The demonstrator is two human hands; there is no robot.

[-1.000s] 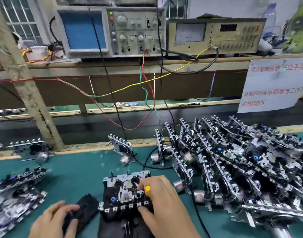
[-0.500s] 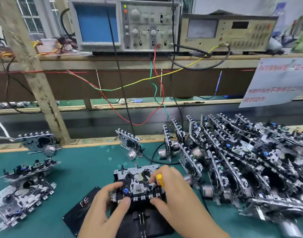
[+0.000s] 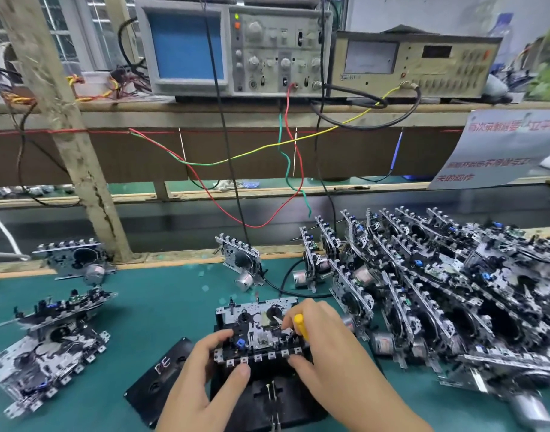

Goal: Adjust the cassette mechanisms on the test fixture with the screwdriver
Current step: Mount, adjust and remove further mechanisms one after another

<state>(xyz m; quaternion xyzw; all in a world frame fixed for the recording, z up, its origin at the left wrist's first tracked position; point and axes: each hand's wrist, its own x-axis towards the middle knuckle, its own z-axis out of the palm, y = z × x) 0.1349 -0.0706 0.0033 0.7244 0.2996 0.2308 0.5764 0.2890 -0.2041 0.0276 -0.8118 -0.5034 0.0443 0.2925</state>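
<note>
Sitting on the black test fixture [image 3: 267, 397] at the near edge of the green bench [image 3: 161, 307], the silver metal cassette mechanism [image 3: 259, 328] is steadied by our left hand [image 3: 205, 375], fingers curled onto its left end. Our right hand [image 3: 330, 353] has its grip closed round the yellow-handled screwdriver [image 3: 300, 325], tip down in the mechanism. More mechanisms [image 3: 439, 291] are heaped just right.
</note>
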